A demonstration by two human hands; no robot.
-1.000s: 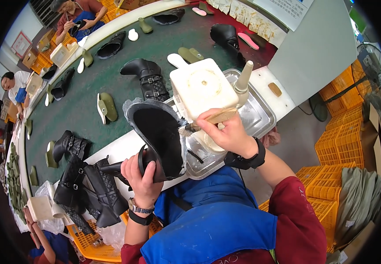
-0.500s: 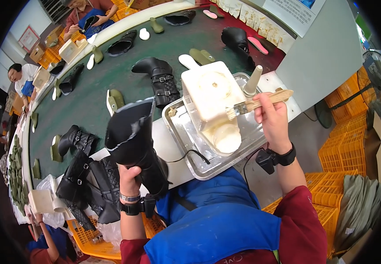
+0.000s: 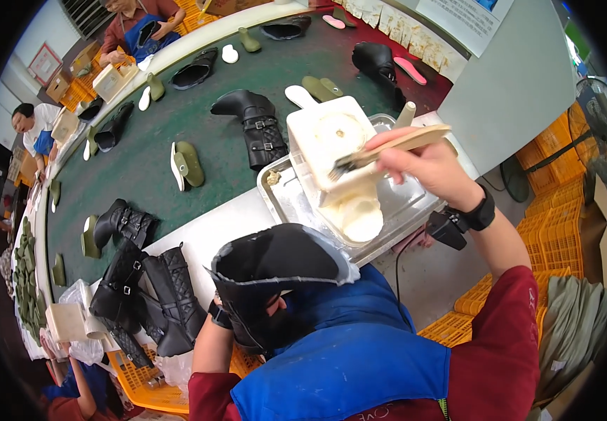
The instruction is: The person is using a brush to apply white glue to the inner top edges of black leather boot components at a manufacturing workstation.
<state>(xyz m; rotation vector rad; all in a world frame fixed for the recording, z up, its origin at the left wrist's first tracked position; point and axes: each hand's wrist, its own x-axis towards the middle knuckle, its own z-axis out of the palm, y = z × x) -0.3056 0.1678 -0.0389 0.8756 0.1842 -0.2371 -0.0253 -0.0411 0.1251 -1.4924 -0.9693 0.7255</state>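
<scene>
A black boot (image 3: 282,256) is held close to my blue apron, its wide opening turned up and its lining edge pale and rough. My left hand (image 3: 275,304) grips it; most of the fingers are hidden behind the shaft. Pinched in my right hand (image 3: 433,168) is a wooden-handled brush (image 3: 415,139), whose bristles are over the edge of a white plastic container (image 3: 333,130) coated with cream-coloured paste. That container stands in a metal tray (image 3: 271,193), where a pale cone-shaped nozzle (image 3: 407,114) rises behind my right hand.
Several black boots (image 3: 177,298) are heaped at the table's left edge. On the green conveyor belt (image 3: 226,179) lie a buckled boot (image 3: 255,130) and green shoe lasts with pale insoles (image 3: 187,165). Orange crates (image 3: 552,224) are stacked at right. Co-workers (image 3: 138,31) sit across the belt.
The boot has come toward my body and right, its opening tipping toward me. My right hand has brought the brush left, onto the container's rim.
</scene>
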